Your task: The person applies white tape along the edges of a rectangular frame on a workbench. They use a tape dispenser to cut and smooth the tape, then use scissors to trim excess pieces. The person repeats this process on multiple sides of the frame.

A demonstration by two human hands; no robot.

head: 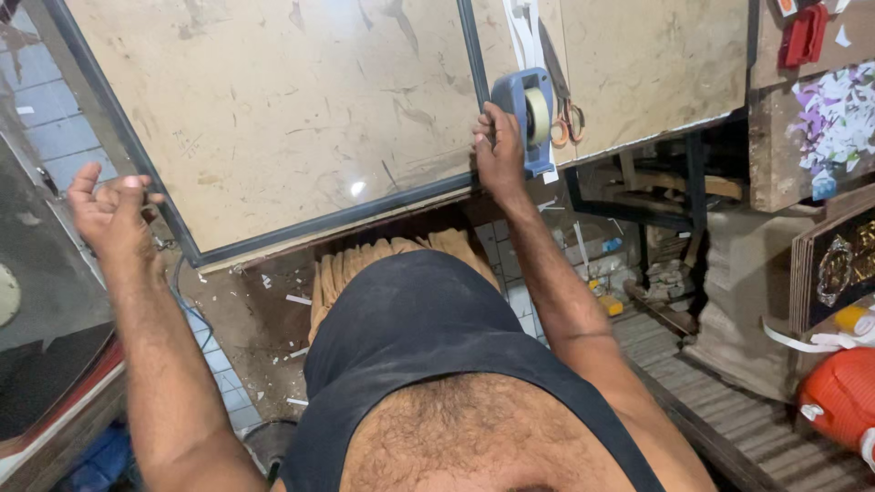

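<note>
The person stands at a workbench (638, 55) topped with worn, scratched board. A dark-framed glass pane (273, 118) lies flat on it, the frame's near edge running along the bench front.

The right hand (499, 150) rests at the frame's near right corner. Its fingers are curled around the back of a blue tape dispenser (521, 114), which stands on edge just beside the right rail of the frame. A roll of pale tape (540, 117) sits in the dispenser, facing right.

The left hand (108, 211) is at the frame's left rail, near the lower left corner. The fingers are bent inward in a narrow, half-closed curl; whether they pinch anything cannot be told. The hand appears to touch the rail's outer edge.

Just beyond the dispenser, 1 pair of scissors (563, 109) with orange handles lies on the board. A red clip-like item (804, 36) lies at the far right of the bench, near a heap of paper scraps (834, 118). An orange container (843, 396) stands on the floor at lower right. Small white scraps are scattered on the floor below the bench front.
</note>
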